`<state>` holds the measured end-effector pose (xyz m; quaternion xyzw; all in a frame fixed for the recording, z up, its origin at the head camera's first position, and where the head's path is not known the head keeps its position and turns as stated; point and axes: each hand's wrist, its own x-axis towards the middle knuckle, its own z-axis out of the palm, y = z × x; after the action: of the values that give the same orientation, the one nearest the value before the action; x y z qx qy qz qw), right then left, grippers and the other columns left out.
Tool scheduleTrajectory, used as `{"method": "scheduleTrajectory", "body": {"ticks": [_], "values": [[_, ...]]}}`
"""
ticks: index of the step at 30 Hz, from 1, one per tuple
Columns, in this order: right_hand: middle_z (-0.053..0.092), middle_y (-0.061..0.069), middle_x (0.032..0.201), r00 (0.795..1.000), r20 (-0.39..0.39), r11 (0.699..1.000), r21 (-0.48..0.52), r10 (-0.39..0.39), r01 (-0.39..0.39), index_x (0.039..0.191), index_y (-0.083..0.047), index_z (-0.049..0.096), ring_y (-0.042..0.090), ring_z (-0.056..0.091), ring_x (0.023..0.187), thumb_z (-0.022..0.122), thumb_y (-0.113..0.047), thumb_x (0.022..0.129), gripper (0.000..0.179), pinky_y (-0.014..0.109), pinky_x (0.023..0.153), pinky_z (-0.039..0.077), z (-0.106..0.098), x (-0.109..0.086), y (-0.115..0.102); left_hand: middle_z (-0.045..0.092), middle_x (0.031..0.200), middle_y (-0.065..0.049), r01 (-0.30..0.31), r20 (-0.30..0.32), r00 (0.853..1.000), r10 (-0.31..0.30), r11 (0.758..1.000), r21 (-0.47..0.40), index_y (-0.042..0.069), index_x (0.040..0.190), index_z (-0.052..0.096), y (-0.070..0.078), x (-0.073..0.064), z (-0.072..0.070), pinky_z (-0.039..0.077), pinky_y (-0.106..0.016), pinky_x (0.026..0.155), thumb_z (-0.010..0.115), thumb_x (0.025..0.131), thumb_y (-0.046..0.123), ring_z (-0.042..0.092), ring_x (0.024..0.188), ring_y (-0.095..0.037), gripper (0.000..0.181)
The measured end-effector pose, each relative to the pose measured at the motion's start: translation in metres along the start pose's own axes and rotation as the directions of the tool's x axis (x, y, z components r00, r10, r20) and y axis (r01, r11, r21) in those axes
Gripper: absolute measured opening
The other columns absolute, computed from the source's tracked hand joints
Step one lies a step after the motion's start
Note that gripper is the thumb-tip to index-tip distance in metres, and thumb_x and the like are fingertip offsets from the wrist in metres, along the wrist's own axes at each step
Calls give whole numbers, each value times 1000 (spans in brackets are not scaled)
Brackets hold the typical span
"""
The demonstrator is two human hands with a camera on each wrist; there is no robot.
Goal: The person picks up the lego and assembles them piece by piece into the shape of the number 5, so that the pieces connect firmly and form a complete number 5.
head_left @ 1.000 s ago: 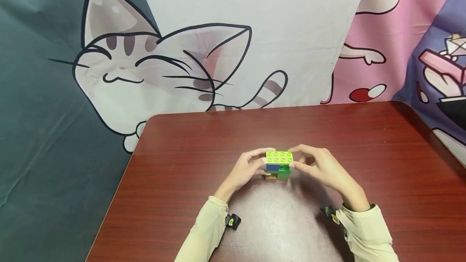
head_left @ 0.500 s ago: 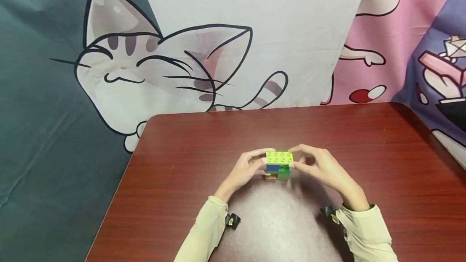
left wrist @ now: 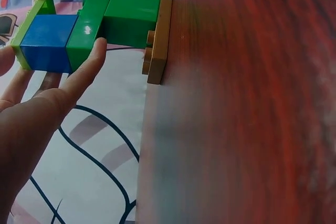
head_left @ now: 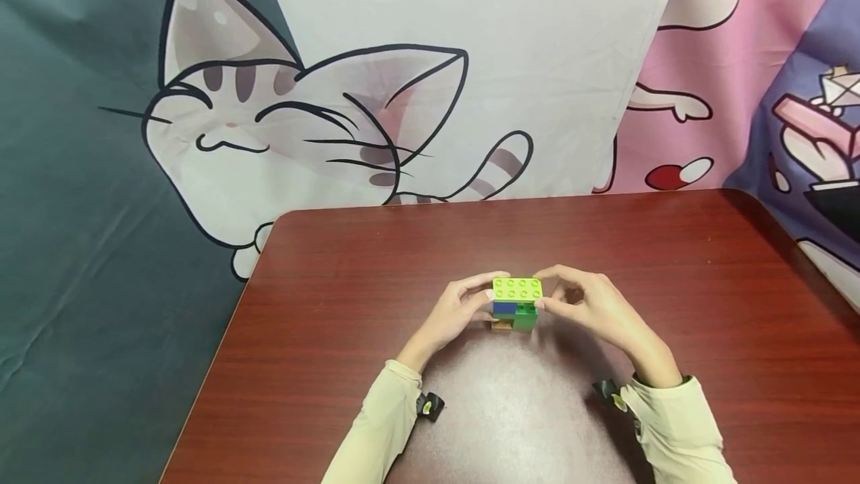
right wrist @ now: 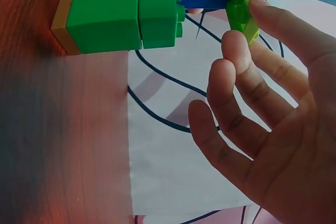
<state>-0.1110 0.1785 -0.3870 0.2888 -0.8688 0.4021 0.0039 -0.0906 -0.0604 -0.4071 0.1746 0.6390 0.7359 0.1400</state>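
Left hand: the left hand [head_left: 459,309] pinches the left end of the stack [head_left: 515,305], fingers curled on it.
Right hand: the right hand [head_left: 591,306] grips the stack's right end at the lime plate [head_left: 516,288].
Stack: stands mid-table between both hands; one lime plate on top, one blue brick [left wrist: 46,43], green bricks [right wrist: 123,16], one tan plate [left wrist: 159,40] at the bottom.
Surface: one red-brown table [head_left: 705,305].
Room: cartoon cat cloth [head_left: 282,125] behind the table.
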Motion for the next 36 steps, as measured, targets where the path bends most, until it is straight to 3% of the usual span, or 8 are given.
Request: {"method": "scheduleTrajectory", "body": {"ticks": [9, 15, 17, 18, 22, 25, 30, 36], "values": [[57, -12, 68, 998, -26, 998, -31, -49, 48, 111, -13, 62, 6, 55, 62, 75, -20, 79, 35, 25, 58, 48, 1, 0, -1, 42, 140, -10, 5, 34, 999, -7, 998, 70, 7, 139, 43, -14, 2, -13, 43, -42, 93, 42, 100, 13, 51, 116, -18, 40], [60, -8, 78, 996, -84, 997, -75, -8, 2, 123, -10, 54, 9, 58, 69, 76, -23, 78, 52, 28, 61, 50, -10, -10, -4, 40, 142, -10, -119, 21, 993, 118, 964, 237, 11, 144, 34, -15, -8, -31, 34, -48, 100, 39, 101, 23, 35, 131, -21, 45], [61, -3, 87, 990, -140, 990, -140, -34, 14, 128, -10, 50, 12, 58, 74, 79, -23, 74, 63, 30, 64, 49, -14, -15, -4, 35, 146, -7, -160, 5, 984, 178, 869, 468, 15, 146, 28, -11, -15, -37, 29, -48, 103, 44, 99, 26, 28, 134, -20, 51], [62, 0, 95, 984, -162, 984, -171, -68, 40, 131, -9, 47, 14, 58, 80, 81, -24, 72, 70, 31, 68, 48, -15, -18, -4, 30, 148, -6, -172, 9, 978, 209, 778, 605, 16, 148, 25, -9, -19, -40, 26, -48, 105, 48, 97, 28, 23, 136, -20, 57], [45, 18, 131, 942, -157, 921, -309, -298, 239, 141, -1, 32, 31, 46, 111, 75, -46, 72, 93, 32, 98, 34, -9, -24, 0, 6, 154, -9, -209, 119, 945, 306, 280, 937, 19, 151, 10, 2, -27, -52, 17, -51, 107, 65, 84, 38, 3, 140, -25, 88], [23, 23, 146, 926, -71, 863, -393, -371, 316, 143, -3, 29, 40, 29, 126, 72, -55, 70, 99, 47, 104, 26, 2, -30, 4, -5, 154, -15, -273, 248, 917, 312, 40, 961, 21, 150, 11, 7, -27, -55, 12, -58, 106, 73, 77, 38, -2, 139, -32, 98], [6, 19, 152, 959, 27, 826, -502, -283, 257, 146, -16, 30, 44, 19, 131, 88, -37, 51, 113, 65, 90, 30, 16, -37, 7, -10, 153, -17, -369, 382, 894, 234, -97, 924, 24, 148, 14, -2, -16, -50, 11, -61, 104, 78, 72, 38, -1, 139, -34, 100], [4, 18, 153, 966, 30, 833, -501, -255, 235, 146, -19, 29, 45, 18, 131, 90, -31, 52, 113, 66, 92, 28, 23, -31, 7, -12, 153, -14, -384, 396, 902, 172, -100, 918, 21, 148, 12, -14, -2, -44, 14, -60, 104, 80, 69, 38, -2, 140, -29, 106]]}}
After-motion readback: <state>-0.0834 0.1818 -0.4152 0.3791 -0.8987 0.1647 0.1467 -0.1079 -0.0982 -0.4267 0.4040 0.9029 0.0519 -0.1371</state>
